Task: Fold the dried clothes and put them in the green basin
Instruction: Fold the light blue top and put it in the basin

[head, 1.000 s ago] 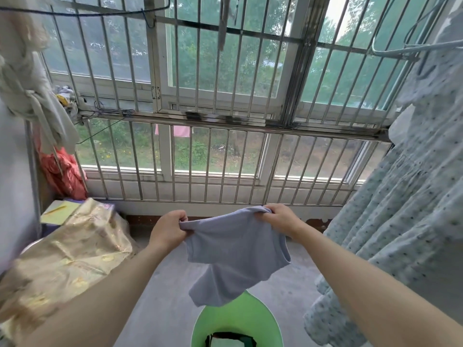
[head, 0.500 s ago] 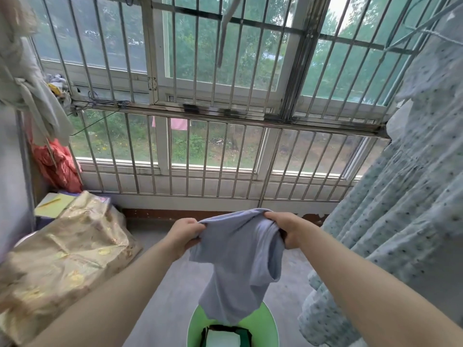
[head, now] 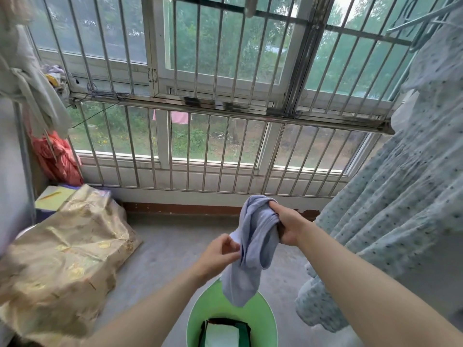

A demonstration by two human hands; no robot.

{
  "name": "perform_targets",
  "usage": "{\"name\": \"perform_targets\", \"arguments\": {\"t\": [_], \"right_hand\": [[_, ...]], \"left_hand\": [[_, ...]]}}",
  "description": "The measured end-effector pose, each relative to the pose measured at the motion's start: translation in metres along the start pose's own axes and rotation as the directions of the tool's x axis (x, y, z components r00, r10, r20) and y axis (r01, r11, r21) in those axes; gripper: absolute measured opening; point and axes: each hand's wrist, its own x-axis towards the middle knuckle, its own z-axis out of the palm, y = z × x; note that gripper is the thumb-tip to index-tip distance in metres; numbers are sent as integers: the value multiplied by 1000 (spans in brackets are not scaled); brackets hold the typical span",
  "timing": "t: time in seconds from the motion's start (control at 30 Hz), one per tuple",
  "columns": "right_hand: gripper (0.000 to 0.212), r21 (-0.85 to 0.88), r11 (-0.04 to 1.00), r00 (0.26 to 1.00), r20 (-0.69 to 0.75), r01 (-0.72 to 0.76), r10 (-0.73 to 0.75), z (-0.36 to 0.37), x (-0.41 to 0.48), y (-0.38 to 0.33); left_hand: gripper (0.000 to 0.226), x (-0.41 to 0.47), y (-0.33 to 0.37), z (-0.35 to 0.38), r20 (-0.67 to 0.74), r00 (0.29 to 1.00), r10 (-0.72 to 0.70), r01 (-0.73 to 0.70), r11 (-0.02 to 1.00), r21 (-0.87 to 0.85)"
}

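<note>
The right hand (head: 288,225) grips the bunched lavender garment (head: 253,246) above the green basin (head: 200,319); the left hand (head: 220,251) pinches its edge.

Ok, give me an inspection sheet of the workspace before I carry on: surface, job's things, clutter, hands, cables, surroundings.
Surface: bare concrete floor; no table in view.
Job's things: lilac garment, bunched, hangs over the green basin; folded clothes lie in the basin.
Clutter: gold cloth over a heap at left; yellow pad and red bag behind it.
Hands: right hand grips the garment's top; left hand seems to pinch its edge lower down.
Cables: thin wire along the window bars.
Surroundings: dotted dress hangs at right, beside the right arm; pale cloths hang at upper left.
</note>
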Motion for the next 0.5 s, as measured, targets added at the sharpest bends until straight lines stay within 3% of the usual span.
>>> {"name": "perform_targets", "arguments": {"t": [0.13, 0.37, 0.43, 0.5], "right_hand": [[35, -76, 996, 997, 69, 47, -42, -4, -13, -6], [32, -43, 989, 983, 122, 144, -138, -17, -21, -14], [32, -40, 989, 983, 122, 144, -138, -17, -22, -14], [31, -59, 988, 985, 109, 144, -137, -16, -22, -13]], "left_hand": [[17, 14, 7, 5, -132, 991, -20, 18, 1000, -16], [41, 22, 26, 15, -61, 991, 115, -117, 993, -23], [49, 21, 24, 20, -13, 996, 93, -94, 995, -21], [53, 22, 19, 26, -95, 992, 82, -73, 993, 94]]}}
